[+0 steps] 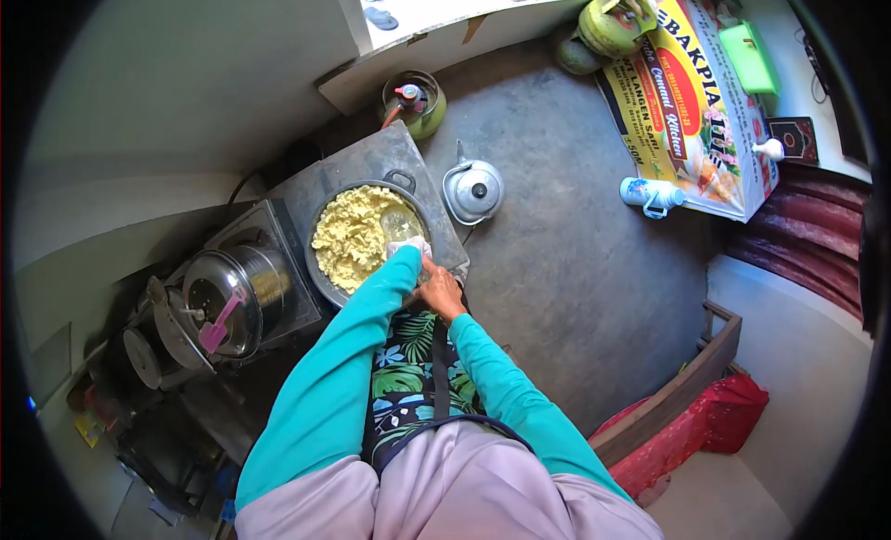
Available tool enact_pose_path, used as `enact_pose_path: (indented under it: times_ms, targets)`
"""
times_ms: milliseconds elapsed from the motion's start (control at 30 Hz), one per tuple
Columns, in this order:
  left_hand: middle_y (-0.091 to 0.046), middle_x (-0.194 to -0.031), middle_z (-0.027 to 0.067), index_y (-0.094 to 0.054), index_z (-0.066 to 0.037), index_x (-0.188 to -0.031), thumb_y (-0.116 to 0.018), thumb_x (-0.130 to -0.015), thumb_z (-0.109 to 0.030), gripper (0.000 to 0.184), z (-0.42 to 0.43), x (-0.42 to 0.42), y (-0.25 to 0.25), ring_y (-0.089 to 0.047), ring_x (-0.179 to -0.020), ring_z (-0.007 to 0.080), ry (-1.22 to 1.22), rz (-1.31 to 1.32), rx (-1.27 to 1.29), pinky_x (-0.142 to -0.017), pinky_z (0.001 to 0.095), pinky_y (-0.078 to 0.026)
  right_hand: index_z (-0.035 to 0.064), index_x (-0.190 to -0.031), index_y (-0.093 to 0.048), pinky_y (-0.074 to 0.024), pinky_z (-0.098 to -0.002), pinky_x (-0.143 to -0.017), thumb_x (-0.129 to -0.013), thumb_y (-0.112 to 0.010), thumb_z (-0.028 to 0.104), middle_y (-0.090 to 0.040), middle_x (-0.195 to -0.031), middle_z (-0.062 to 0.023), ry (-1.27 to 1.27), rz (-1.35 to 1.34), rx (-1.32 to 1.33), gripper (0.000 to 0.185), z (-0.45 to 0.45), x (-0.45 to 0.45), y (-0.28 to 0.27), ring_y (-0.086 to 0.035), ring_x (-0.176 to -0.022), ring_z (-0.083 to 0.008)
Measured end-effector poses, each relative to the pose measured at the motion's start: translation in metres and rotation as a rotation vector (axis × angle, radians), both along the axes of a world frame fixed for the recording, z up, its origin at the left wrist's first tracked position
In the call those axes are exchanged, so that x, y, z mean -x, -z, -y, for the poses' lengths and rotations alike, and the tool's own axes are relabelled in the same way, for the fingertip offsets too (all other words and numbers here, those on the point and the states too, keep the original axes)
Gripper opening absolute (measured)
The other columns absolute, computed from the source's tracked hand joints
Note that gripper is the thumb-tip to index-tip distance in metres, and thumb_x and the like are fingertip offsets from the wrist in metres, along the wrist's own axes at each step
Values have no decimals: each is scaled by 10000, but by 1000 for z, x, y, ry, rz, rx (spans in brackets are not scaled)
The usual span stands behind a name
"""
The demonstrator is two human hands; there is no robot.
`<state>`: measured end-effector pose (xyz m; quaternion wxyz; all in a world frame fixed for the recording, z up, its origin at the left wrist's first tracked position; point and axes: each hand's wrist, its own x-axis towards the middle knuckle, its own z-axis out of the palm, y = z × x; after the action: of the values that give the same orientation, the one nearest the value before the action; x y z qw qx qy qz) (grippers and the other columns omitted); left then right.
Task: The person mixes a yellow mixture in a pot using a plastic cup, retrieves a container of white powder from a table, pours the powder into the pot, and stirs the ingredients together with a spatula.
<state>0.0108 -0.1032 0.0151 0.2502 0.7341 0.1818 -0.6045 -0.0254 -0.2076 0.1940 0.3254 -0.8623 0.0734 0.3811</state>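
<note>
A wide dark pan (318, 274) on the stove holds a crumbly yellow mash (351, 236). The rounded, flat head of a spatula (401, 221) rests in the mash at the pan's right side. My left hand (412, 247) closes around the spatula near its head, with something whitish, perhaps a cloth, about it; the sleeve hides most of the fingers. Just outside the near right rim, my right hand (442, 293) is closed, apparently on the lower end of the same handle, which is largely hidden.
A lidded steel pot (269, 278) with a pink spatula (219, 325) on it stands left of the pan. On the floor at right is a kettle (473, 191); beyond the stove, a gas cylinder (429, 113). A printed banner (677, 95), a blue-white bottle (650, 195) and a wooden bench (673, 392) lie further right.
</note>
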Motion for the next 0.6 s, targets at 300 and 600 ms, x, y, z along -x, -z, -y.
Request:
enact_pose_path:
  times_ms: [300, 600]
  targets:
    - [-604, -716, 67, -613, -10, -669, -644, -589, -161, 174, -11, 8, -12, -556, -617, 185, -1218, -87, 594, -631, 286, -464, 35, -946, -557, -451, -458, -610, -804, -396, 165, -608, -780, -199, -499, 315, 121, 252, -16, -39, -34, -599, -728, -355]
    - [-544, -702, 143, -501, -5, -762, -541, -764, -108, 110, 2, 28, -7, -544, -617, 229, -1921, -323, 1103, -577, 374, -467, 91, -928, -581, -444, -444, -659, -848, -365, 191, -617, -822, -161, -464, 287, 141, 251, -26, -31, -20, -594, -766, -327]
